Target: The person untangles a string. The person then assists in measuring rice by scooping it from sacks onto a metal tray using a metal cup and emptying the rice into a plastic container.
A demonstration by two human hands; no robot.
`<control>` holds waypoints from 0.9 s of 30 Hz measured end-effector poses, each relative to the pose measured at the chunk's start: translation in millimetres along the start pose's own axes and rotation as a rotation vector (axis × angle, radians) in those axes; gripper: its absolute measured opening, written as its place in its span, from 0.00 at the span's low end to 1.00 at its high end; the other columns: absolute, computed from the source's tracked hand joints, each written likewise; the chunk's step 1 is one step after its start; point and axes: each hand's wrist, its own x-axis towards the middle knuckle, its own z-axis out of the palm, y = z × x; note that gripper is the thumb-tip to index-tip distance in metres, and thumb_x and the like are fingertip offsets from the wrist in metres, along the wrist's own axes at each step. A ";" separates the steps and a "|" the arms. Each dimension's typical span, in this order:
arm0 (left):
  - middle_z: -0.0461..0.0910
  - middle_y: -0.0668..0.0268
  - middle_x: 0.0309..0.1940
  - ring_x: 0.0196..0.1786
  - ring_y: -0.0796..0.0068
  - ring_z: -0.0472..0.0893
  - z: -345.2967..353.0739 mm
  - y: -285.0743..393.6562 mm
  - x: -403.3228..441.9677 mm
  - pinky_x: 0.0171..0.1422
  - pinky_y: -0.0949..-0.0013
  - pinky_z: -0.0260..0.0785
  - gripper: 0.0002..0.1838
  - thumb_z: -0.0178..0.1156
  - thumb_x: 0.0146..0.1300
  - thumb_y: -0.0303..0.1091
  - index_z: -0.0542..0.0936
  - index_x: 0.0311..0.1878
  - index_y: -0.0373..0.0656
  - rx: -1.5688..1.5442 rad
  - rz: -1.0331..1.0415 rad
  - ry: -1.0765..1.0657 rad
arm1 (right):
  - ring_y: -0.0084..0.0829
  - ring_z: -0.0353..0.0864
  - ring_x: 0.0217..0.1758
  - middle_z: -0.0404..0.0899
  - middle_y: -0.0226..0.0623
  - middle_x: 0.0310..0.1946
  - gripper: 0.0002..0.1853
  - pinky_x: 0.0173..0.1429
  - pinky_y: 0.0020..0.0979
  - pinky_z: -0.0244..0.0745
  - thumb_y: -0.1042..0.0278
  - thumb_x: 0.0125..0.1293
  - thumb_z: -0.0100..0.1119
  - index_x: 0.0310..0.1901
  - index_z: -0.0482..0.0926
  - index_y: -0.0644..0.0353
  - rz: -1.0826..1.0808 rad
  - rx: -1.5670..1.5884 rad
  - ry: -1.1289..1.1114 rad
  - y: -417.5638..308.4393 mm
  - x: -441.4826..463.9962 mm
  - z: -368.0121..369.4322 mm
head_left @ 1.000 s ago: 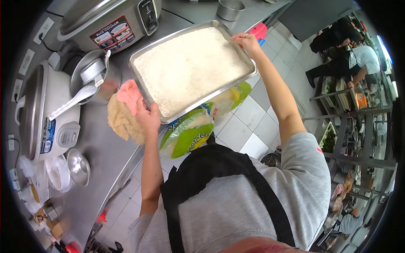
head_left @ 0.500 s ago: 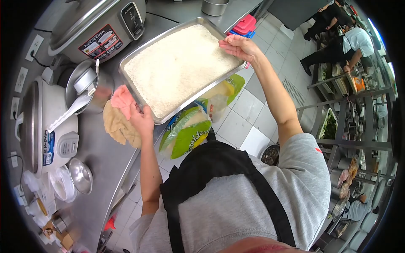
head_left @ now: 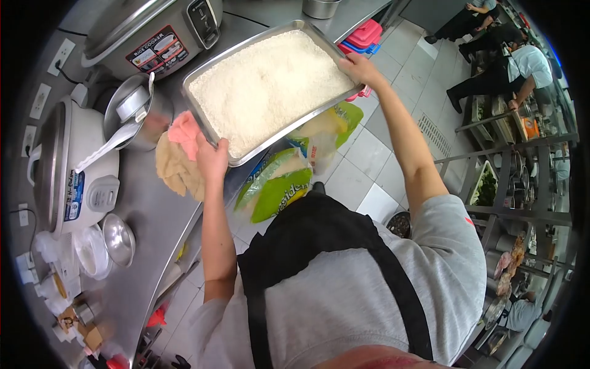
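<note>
A shallow metal tray [head_left: 298, 125] full of white grains that look like rice [head_left: 264, 86] is held in front of me, over the counter's edge. My left hand [head_left: 212, 161] is closed on its near left corner, thumb at the rim. A pink cloth [head_left: 184, 136] lies against that hand; whether the fingers hold it too is hidden. Gripping the tray's right end is my right hand [head_left: 362, 69], its fingers partly hidden beneath. Just below the tray sit green printed plastic bags [head_left: 279, 194]. A crumpled tan cloth [head_left: 175, 167] rests on the counter beside my left hand.
Along the counter [head_left: 150, 203] stand a large rice cooker [head_left: 166, 37], a white cooker [head_left: 92, 166], a metal pot [head_left: 157, 117] with a white paddle [head_left: 110, 147], and a steel bowl [head_left: 118, 240]. Across the tiled floor, a person [head_left: 528, 67] leans over food containers.
My right hand, which hovered over the tray's right corner with fingers bunched, now grips that end. The grains look more heaped and uneven. My left hand keeps its hold.
</note>
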 end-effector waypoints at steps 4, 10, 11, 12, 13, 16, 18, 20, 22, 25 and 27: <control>0.75 0.52 0.37 0.41 0.63 0.76 -3.0 1.7 -8.3 0.46 0.67 0.66 0.24 0.54 0.50 0.29 0.64 0.52 0.35 -0.166 -0.028 -0.057 | 0.47 0.74 0.46 0.75 0.55 0.39 0.19 0.49 0.39 0.68 0.54 0.58 0.48 0.45 0.69 0.59 0.290 -0.065 -0.132 -8.0 -5.9 7.3; 0.62 0.59 0.59 0.56 0.69 0.67 -6.5 21.9 -33.0 0.59 0.70 0.60 0.37 0.50 0.49 0.18 0.52 0.65 0.39 -0.643 -0.101 -0.335 | 0.29 0.75 0.45 0.76 0.40 0.41 0.13 0.46 0.29 0.71 0.74 0.55 0.52 0.44 0.71 0.63 0.461 0.916 -0.303 49.7 -72.6 -11.1; 0.62 0.59 0.59 0.56 0.69 0.67 1.8 25.0 -38.4 0.59 0.70 0.60 0.37 0.50 0.49 0.18 0.52 0.65 0.39 -0.645 -0.114 -0.334 | 0.26 0.75 0.45 0.76 0.37 0.41 0.15 0.46 0.28 0.71 0.77 0.53 0.53 0.45 0.71 0.64 0.590 1.175 -0.357 49.5 -84.2 -26.3; 0.59 0.58 0.61 0.59 0.69 0.65 13.4 29.1 -44.3 0.61 0.70 0.57 0.40 0.50 0.48 0.18 0.47 0.66 0.40 -0.655 -0.158 -0.400 | 0.26 0.75 0.44 0.75 0.37 0.42 0.18 0.47 0.27 0.71 0.77 0.52 0.54 0.47 0.70 0.65 0.632 1.183 -0.353 68.1 -90.7 -32.0; 0.55 0.57 0.62 0.61 0.69 0.62 26.7 34.5 -50.4 0.63 0.71 0.54 0.44 0.50 0.47 0.18 0.42 0.68 0.42 -0.666 -0.203 -0.463 | 0.26 0.75 0.44 0.75 0.38 0.42 0.21 0.48 0.27 0.71 0.77 0.50 0.55 0.49 0.70 0.66 0.672 1.190 -0.351 94.5 -96.4 -37.0; 0.51 0.57 0.64 0.64 0.69 0.57 82.3 67.9 -65.5 0.65 0.70 0.50 0.47 0.49 0.45 0.17 0.37 0.68 0.42 -0.727 -0.182 -0.492 | 0.30 0.73 0.48 0.71 0.44 0.48 0.35 0.51 0.28 0.70 0.74 0.49 0.57 0.61 0.55 0.68 0.898 1.073 -0.162 164.9 -99.6 -67.6; 0.47 0.57 0.66 0.66 0.69 0.52 120.0 95.4 -70.7 0.66 0.70 0.47 0.48 0.49 0.43 0.18 0.36 0.68 0.43 -0.854 -0.116 -0.575 | 0.32 0.71 0.50 0.69 0.47 0.50 0.40 0.52 0.29 0.69 0.73 0.50 0.56 0.64 0.47 0.68 0.958 1.044 -0.087 190.4 -103.1 -102.9; 0.46 0.59 0.66 0.66 0.70 0.52 149.6 124.4 -75.3 0.65 0.72 0.48 0.48 0.48 0.44 0.17 0.36 0.68 0.42 -0.890 -0.161 -0.614 | 0.33 0.70 0.51 0.66 0.47 0.52 0.41 0.53 0.29 0.68 0.74 0.51 0.56 0.65 0.45 0.67 0.947 1.022 -0.170 233.5 -105.1 -136.9; 0.46 0.60 0.66 0.66 0.71 0.53 183.0 145.3 -73.3 0.65 0.73 0.48 0.47 0.47 0.45 0.16 0.36 0.68 0.42 -0.905 -0.190 -0.736 | 0.32 0.70 0.52 0.66 0.47 0.53 0.40 0.53 0.29 0.67 0.74 0.51 0.56 0.65 0.47 0.65 0.963 0.976 -0.206 264.5 -90.9 -174.2; 0.47 0.61 0.67 0.66 0.72 0.53 226.5 167.6 -68.9 0.64 0.73 0.49 0.48 0.47 0.45 0.15 0.35 0.69 0.46 -1.039 -0.394 -0.880 | 0.31 0.68 0.54 0.64 0.43 0.56 0.38 0.55 0.29 0.65 0.74 0.53 0.55 0.65 0.50 0.59 0.820 0.953 -0.372 302.7 -56.8 -211.4; 0.49 0.63 0.66 0.65 0.73 0.55 257.2 173.6 -67.1 0.64 0.74 0.48 0.49 0.48 0.44 0.16 0.36 0.69 0.50 -1.122 -0.473 -0.978 | 0.31 0.65 0.57 0.64 0.38 0.56 0.36 0.58 0.28 0.61 0.75 0.54 0.52 0.66 0.53 0.54 0.680 0.758 -0.255 304.3 -32.8 -217.6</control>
